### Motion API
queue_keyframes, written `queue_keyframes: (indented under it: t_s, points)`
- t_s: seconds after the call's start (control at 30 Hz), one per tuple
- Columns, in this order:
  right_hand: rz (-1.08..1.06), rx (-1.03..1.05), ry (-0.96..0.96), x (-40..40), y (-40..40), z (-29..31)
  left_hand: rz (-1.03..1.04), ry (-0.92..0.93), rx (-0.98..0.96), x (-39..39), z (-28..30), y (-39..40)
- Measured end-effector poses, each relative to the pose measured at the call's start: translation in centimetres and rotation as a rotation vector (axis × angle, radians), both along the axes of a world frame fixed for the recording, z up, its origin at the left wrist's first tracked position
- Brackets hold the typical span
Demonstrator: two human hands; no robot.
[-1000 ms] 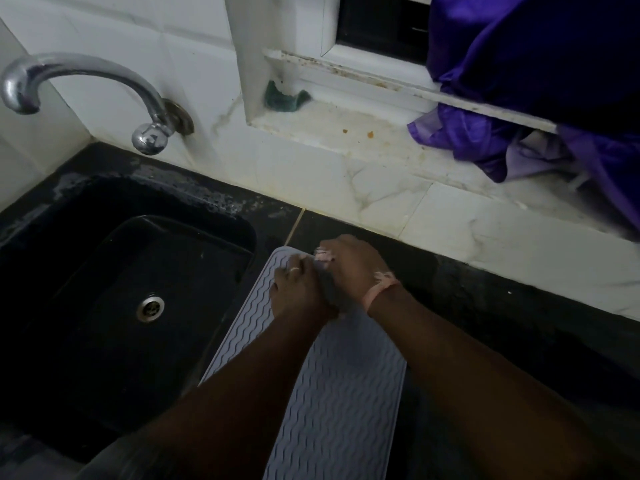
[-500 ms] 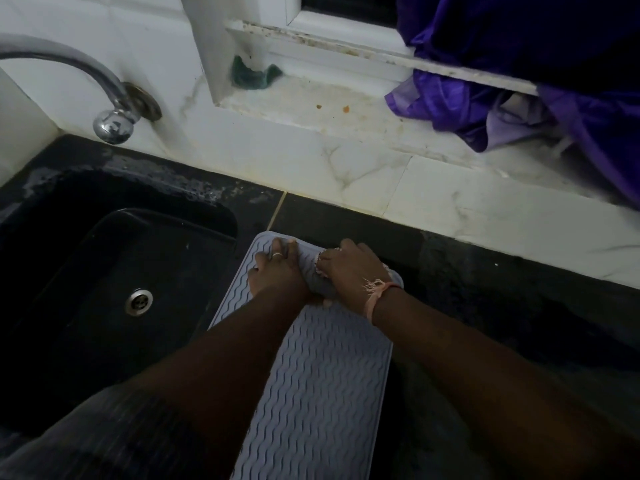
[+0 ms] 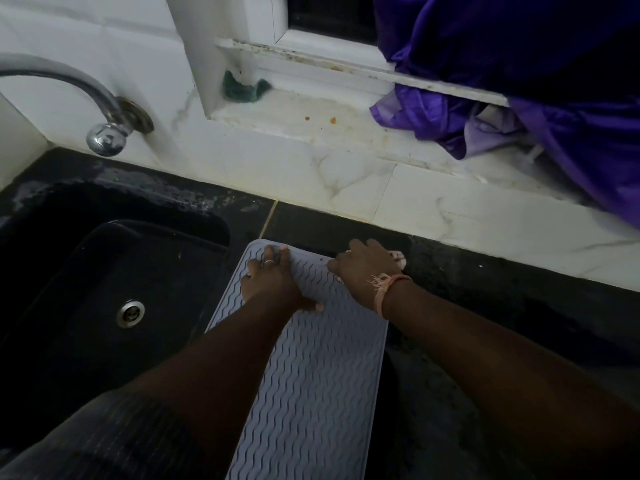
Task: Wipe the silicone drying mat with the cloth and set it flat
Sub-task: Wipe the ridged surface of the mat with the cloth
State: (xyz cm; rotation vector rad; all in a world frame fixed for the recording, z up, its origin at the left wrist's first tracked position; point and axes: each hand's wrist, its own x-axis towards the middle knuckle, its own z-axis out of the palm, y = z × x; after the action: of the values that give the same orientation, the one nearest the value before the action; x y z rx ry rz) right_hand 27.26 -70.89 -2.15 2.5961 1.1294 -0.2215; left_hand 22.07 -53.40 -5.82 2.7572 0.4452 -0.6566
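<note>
A pale grey silicone drying mat point(image 3: 318, 375) with wavy ridges lies flat on the black counter, just right of the sink. My left hand point(image 3: 273, 280) presses on its far left part with fingers spread and a ring on one finger. My right hand point(image 3: 363, 271), with a pink thread at the wrist, sits on the mat's far right corner with bent fingers. Pale bits of the cloth point(image 3: 398, 258) show from under that hand; most of the cloth is hidden.
A black sink point(image 3: 114, 289) with a metal drain lies to the left, a chrome tap point(image 3: 104, 133) above it. White marble backsplash and sill run behind. Purple fabric point(image 3: 519, 81) hangs over the sill at right, and a green scrubber point(image 3: 242, 86) sits in the sill corner.
My hands were close together at the middle of the mat's far end. They have moved apart, the right hand sliding to the far right corner with the cloth.
</note>
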Motion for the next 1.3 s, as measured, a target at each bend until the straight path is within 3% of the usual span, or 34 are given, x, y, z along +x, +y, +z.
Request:
queue_keyframes:
  t_s: [0.13, 0.23, 0.3, 0.4, 0.5, 0.7, 1.03, 1.23, 1.3]
  points:
    - [-0.185, 0.092, 0.151, 0.1, -1.2, 0.6, 0.018, -0.003, -0.026, -0.2, 0.2, -0.2]
    - [-0.482, 0.419, 0.262, 1.3, -3.3, -0.2, 0.023, -0.102, -0.056, -0.7, 0.3, -1.1]
    - [-0.525, 0.551, 0.259, 1.4, -3.6, -0.6, -0.004, -0.184, -0.088, -0.9, 0.1, -2.3]
    - [-0.306, 0.466, 0.235, 0.2, -1.7, -1.4, -0.124, -0.198, -0.139, -0.5, -1.7, -4.1]
    - [-0.163, 0.383, 0.166, -0.9, 0.3, -2.3, -0.212, -0.161, -0.068, -1.0, -2.9, -4.5]
    - [-0.151, 0.24, 0.13, -1.3, 0.5, -1.3, -0.332, -0.039, 0.028, -0.5, -0.5, -4.9]
    - [-0.24, -0.003, 0.087, -2.2, -5.0, -0.5, -0.118, 0.031, -0.145, 0.1, -0.9, -4.7]
    - [-0.325, -0.036, 0.182, -0.8, -6.5, 1.5, -0.084, 0.046, -0.166, -0.2, -0.3, -4.8]
    - [-0.395, 0.061, 0.232, 0.4, -7.3, 2.5, -0.07, 0.017, -0.194, -0.5, -0.2, -4.8]
